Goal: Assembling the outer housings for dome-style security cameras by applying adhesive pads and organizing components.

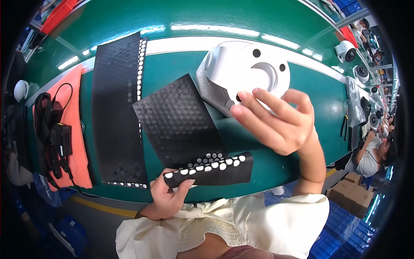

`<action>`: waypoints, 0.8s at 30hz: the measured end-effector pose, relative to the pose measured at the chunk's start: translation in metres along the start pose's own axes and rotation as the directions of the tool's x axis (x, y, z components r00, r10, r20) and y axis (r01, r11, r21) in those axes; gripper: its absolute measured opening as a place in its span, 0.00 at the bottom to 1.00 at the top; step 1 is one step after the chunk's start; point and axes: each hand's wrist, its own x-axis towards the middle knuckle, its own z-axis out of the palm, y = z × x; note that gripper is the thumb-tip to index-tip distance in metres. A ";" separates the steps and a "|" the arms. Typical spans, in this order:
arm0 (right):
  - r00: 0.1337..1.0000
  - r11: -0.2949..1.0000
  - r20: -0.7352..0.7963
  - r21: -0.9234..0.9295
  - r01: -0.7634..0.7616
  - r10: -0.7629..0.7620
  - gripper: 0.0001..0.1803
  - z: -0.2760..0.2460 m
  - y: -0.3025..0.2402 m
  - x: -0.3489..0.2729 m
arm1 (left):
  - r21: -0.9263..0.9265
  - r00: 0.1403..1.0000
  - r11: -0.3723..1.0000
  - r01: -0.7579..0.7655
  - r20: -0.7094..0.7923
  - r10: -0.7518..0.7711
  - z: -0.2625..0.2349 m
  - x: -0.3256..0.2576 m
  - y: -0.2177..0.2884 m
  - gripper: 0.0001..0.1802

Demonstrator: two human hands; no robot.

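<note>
My left hand [168, 199] grips the near edge of a black sheet of round stick-on pads [172, 118], thumb on top. That near edge is curled over and shows rows of white dots. Beyond it on the right, a white rounded housing [224, 64] lies with its ring-shaped base facing up, a round opening in it. Several dark round pads sit on the base. My right hand [280, 123] hovers at the housing's near side, fingers stretched out. Its fingertips are beside one dark pad and partly cover it; whether they touch it, I cannot tell.
A larger black pad sheet [116, 112] lies left on the green table [319, 95]. Farther left, black power adapters with cables [62, 138] rest on an orange cloth [82, 159]. At right are a clear plastic bag [354, 101], similar white devices [345, 52] and a seated person [366, 157].
</note>
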 end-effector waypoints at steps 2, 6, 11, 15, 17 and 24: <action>0.994 0.995 0.064 -0.042 0.092 -0.089 0.15 -0.005 0.001 -0.001 | 0.000 1.000 1.000 -0.002 -0.006 0.002 0.000 0.000 0.001 0.09; 0.997 0.998 0.061 -0.012 0.058 -0.057 0.15 -0.003 0.000 -0.003 | 0.001 1.000 1.000 -0.020 -0.013 0.020 -0.001 0.001 0.001 0.09; 0.932 0.755 0.108 0.557 -0.346 0.347 0.36 -0.003 0.001 -0.003 | 0.014 1.000 1.000 -0.011 -0.010 0.011 -0.001 0.000 0.001 0.08; 0.921 0.852 -0.038 0.395 -0.343 0.388 0.36 0.015 -0.012 -0.013 | -0.008 1.000 1.000 -0.011 -0.013 0.011 0.002 0.001 0.001 0.08; 0.917 0.860 -0.080 0.387 -0.334 0.392 0.36 0.021 -0.017 -0.016 | -0.021 1.000 1.000 -0.003 -0.016 0.003 0.002 0.000 -0.001 0.08; 0.915 0.849 -0.078 0.410 -0.333 0.397 0.34 0.022 -0.019 -0.016 | -0.018 1.000 1.000 -0.010 -0.016 0.010 0.001 0.000 0.000 0.08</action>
